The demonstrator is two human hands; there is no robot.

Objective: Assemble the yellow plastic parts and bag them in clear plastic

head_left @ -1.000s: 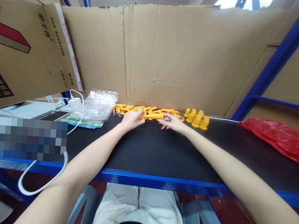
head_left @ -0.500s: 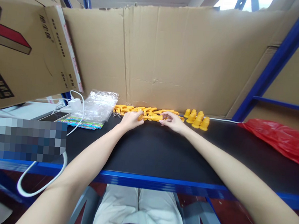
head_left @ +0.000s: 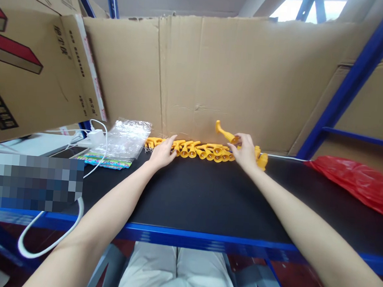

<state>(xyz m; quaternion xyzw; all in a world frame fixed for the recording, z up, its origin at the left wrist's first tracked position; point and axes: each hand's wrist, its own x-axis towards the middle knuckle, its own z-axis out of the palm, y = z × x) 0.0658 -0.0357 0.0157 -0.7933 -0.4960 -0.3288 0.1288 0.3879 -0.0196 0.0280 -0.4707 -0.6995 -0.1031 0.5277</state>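
Observation:
A row of several yellow plastic toy parts (head_left: 199, 150) lies along the back of the black shelf top (head_left: 207, 193), against a cardboard wall. My left hand (head_left: 162, 152) rests at the left end of the row with its fingers stretched out, touching the parts. My right hand (head_left: 246, 150) is at the right end, pinching one yellow part (head_left: 224, 133) and holding it tilted up above the row. A few yellow cone-shaped pieces (head_left: 260, 158) stand just behind my right hand, partly hidden by it.
A clear plastic bag (head_left: 125, 138) with a colourful card lies at the left, next to a white charger and cable (head_left: 94, 133). A red plastic bag (head_left: 357, 183) lies at the right. Cardboard sheets (head_left: 233, 76) and blue rack posts (head_left: 355, 81) close in the back and sides.
My right hand has lifted one yellow part up off the row and shifted right. My left hand has let go and opened at the row's left end. The parts now lie in a tidier line.

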